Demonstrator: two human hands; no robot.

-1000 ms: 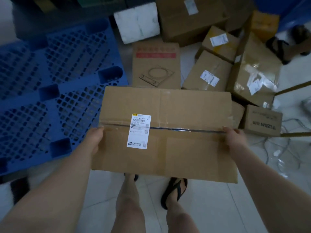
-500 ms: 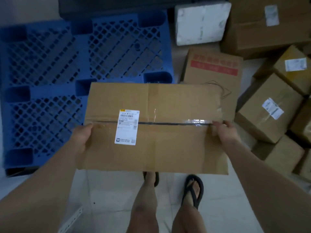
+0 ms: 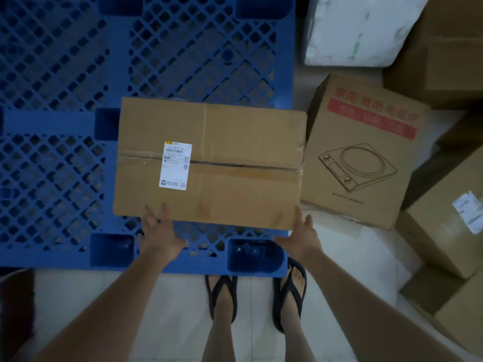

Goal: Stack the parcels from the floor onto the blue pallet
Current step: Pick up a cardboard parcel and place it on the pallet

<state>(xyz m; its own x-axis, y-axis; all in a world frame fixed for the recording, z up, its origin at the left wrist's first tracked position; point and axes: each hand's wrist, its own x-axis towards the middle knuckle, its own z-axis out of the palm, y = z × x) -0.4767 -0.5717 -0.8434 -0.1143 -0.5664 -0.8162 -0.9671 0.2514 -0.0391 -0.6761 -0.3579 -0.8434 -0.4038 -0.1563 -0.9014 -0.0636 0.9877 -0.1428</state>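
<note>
Parcel point(image 3: 209, 163): lay on the blue pallet point(image 3: 65, 126), near its front right corner.
Left hand point(image 3: 159, 231): spread wide, fingertips on near edge.
Right hand point(image 3: 300, 236): open, seemingly touching the corner.
Technique: square it flush with the pallet's edges.

Print on the white shipping label point(image 3: 175, 165) too small to read. Blue pallet point(image 3: 60, 121) cut off at the top and left edges — its near-right portion hidden under the brown parcel point(image 3: 209, 163). Red characters on the cooktop box point(image 3: 366, 152) blurred. White wrapped bundle point(image 3: 360, 30) and the cartons along the right edge (one with a smeared label point(image 3: 469, 211)) only partly in frame. Contact between parcel and pallet not discernible — nor whether the left hand point(image 3: 160, 231) and right hand point(image 3: 303, 235) press or merely touch its near edge.
</note>
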